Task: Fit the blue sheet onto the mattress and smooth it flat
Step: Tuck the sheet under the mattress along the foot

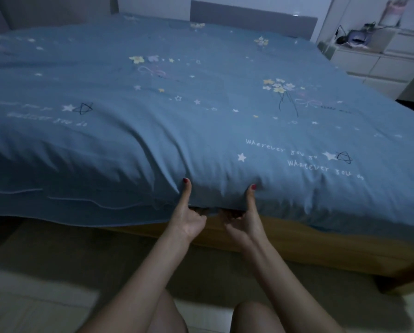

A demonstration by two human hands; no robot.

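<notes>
Blue cotton already covers most of the bed: the blue sheet lies spread over the mattress top right up to the headboard. I have my left hand and right hand at the near edge, thumbs pressed on top of the hem; the other fingers curl beneath the cloth, so both look closed on it. Judging by the slack, the fitting is well along but unfinished. Left of my hands the hem hangs loose over the wooden bed frame, and broad folds still need smoothing there.
</notes>
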